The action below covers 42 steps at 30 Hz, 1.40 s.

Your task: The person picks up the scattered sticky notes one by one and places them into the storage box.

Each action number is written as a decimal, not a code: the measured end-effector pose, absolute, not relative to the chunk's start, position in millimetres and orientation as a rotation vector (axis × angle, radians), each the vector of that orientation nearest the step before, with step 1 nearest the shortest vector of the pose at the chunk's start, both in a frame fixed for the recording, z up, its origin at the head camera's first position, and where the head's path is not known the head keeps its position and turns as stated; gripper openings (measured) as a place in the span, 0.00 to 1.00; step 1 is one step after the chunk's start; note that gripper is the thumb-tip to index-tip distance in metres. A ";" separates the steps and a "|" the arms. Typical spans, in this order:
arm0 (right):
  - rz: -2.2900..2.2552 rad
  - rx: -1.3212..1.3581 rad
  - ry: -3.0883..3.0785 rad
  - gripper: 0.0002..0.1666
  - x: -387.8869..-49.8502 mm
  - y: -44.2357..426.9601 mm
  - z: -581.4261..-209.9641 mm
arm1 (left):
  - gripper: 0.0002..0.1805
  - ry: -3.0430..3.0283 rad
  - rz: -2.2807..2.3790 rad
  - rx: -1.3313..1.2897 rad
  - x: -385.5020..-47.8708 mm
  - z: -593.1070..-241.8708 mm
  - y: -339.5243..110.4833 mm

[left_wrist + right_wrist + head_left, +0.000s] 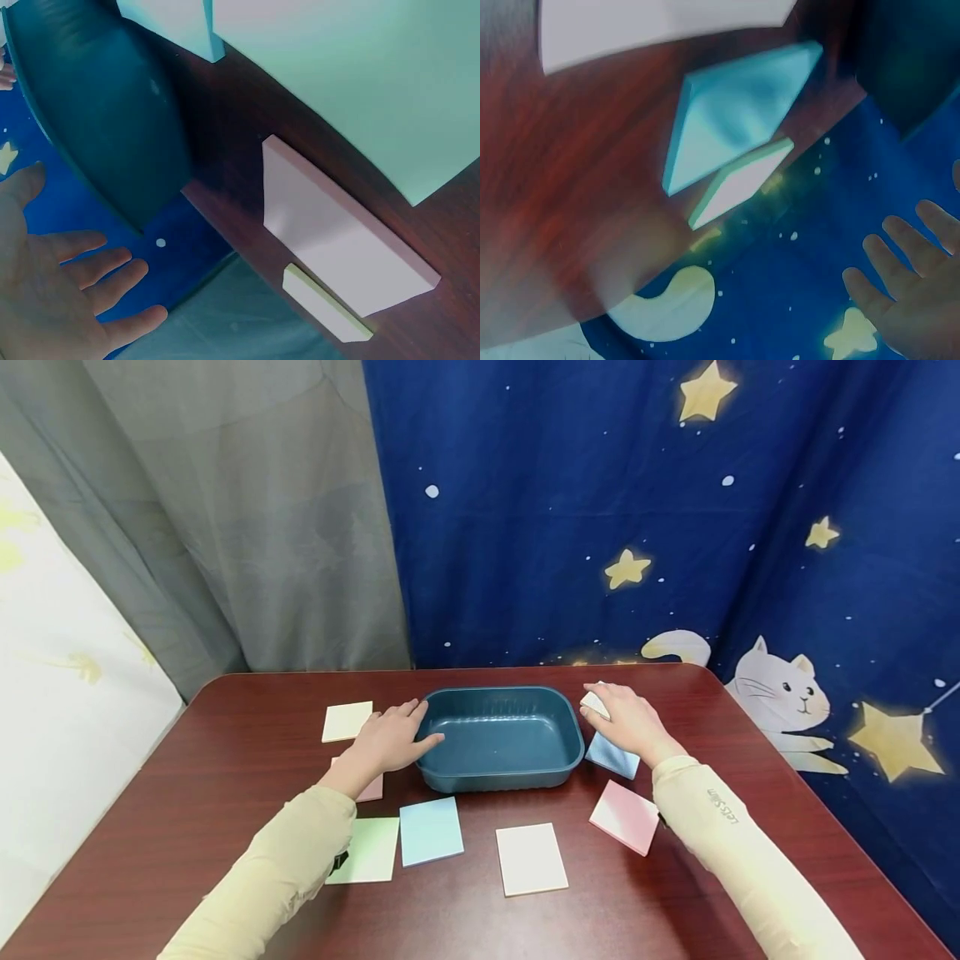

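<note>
A dark teal plastic basin (500, 782) stands at the middle of the table's far half. My left hand (390, 737) is at its left side with fingers spread; whether it touches the rim is unclear. In the left wrist view, nothing lies in that hand (52, 292). To the basin's right, my right hand (628, 720) stretches over a blue sticky-note pad (611, 757) and a partly covered pale pad (595, 703). The right wrist view has its fingers (889, 262) extended and apart from both pads. A pink pad (371, 789) is partly hidden under the left wrist.
More sticky-note pads lie around the basin: pale yellow (347, 722), green (372, 852), light blue (431, 832), whitish (532, 860) and pink (626, 817). Grey (300, 527) and dark blue (525, 543) curtains hang behind the table's far edge.
</note>
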State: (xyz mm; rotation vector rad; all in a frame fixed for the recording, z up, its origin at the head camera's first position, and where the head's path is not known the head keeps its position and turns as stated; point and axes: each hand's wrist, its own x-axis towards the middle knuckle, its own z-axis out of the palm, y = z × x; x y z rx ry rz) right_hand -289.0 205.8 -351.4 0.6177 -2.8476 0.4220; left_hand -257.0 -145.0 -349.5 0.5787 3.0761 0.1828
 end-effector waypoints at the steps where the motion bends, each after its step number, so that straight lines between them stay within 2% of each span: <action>1: 0.421 0.607 -2.851 0.28 -290.3 207.3 -348.6 | 0.38 3.070 0.184 0.581 -257.2 -350.0 -145.0; 13: 0.375 0.524 -2.784 0.26 -302.9 218.1 -330.6 | 0.37 3.090 0.134 0.607 -258.1 -352.8 -145.2; 24: 0.358 0.376 -2.688 0.19 -320.6 225.2 -322.2 | 0.30 3.223 0.131 0.628 -259.7 -355.1 -143.3; 42: 0.337 0.332 -2.863 0.23 -343.2 237.0 -350.0 | 0.28 3.328 0.133 0.626 -247.6 -363.5 -136.1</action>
